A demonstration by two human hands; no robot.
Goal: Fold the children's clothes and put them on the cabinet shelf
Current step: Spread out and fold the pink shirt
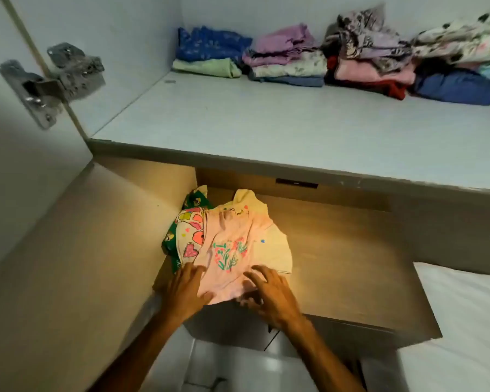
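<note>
On the wooden ledge [337,250] below the cabinet shelf [266,120], a pink child's top [229,250] with a floral print lies spread, its near hem overhanging the ledge's front edge. Partly under its left side sit a heart-print garment [191,233] and a green printed garment [171,244], both crumpled against the ledge's left end. The left hand [186,292] rests on the top's near-left corner, fingers [194,274] spread and flat on the cloth. The right hand [269,295] rests on the near-right hem, fingers [256,275] spread and slightly curled; whether any cloth is pinched beneath them cannot be determined. Assessment: the top appears to be thin knit, light, limp and non-fragile. It should crease easily, hold no shape unaided and drag along any garment it overlaps. Recommended hold is at the hem corners or the shoulder seams, pinching both layers, with the flat of the palm used to smooth before each fold. Lifting by one point would likely let it bunch. At the back of the cabinet shelf, well apart from the ledge, stand stacks of folded clothes [337,60], somewhat uneven; the shelf's front area is bare, so a folded piece could be set there without disturbing the stacks.
</note>
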